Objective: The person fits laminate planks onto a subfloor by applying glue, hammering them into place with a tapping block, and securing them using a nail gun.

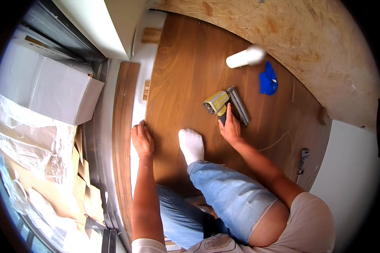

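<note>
My right hand (231, 127) is wrapped round the handle of a yellow and black nail gun (217, 101) with a long grey magazine. The gun is low over the brown wooden floorboards (190, 59). Farther left, my left hand (142, 140) rests at the left edge of the laid boards, fingers slightly bent and pointing away from me, and no held object shows. Just left of that hand runs a loose wooden plank (126, 109), with a pale strip between it and the boards. My socked foot (191, 144) stands on the boards between my hands.
A white cylindrical bottle (240, 58) lies near a crumpled blue item (268, 79) at the far right. Boxes in plastic (67, 88) fill the left side. A thin hose (278, 141) curves across the floor near a small metal tool (304, 158). A particle board (299, 33) bounds the far side.
</note>
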Motion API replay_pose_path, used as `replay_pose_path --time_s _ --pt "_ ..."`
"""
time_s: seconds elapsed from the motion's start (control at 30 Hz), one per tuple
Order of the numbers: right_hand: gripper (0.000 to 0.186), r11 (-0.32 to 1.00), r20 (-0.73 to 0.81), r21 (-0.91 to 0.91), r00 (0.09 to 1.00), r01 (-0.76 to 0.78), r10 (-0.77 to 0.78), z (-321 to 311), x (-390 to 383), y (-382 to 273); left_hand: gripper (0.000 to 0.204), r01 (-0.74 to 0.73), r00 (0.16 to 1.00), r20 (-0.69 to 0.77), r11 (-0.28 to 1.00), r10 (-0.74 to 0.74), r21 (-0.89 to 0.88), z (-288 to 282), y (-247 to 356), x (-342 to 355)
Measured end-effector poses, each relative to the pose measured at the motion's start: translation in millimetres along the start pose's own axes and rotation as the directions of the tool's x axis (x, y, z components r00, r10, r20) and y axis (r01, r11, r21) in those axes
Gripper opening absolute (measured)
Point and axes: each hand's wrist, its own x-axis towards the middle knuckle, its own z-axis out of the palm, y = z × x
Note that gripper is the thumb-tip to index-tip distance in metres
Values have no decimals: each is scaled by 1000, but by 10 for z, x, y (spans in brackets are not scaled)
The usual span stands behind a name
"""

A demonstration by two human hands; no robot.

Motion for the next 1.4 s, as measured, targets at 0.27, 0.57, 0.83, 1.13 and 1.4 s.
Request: replay_pose_path --time_s 0.27,0.57,0.83,1.13,1.4 --pt "97 999 21 14 999 -40 39 -50 69 35 28 -8 1000 8 1000 8 22 19 32 24" --pt "35 999 -503 -22 864 -24 10 -707 724 908 27 -13 1000 -4 999 13 50 29 38 29" --pt "66 861 -233 -92 851 -501 470 -832 1770 2697 29 -21 999 45 997 18 72 48 47 30" --pt "40 871 -318 402 849 -282 421 -1162 1143 1182 30 30 998 45 996 -34 87 29 63 27" --pt "43 929 -457 239 876 284 -151 -993 1661 -949 30 -8 999 35 992 4 122 42 84 24"
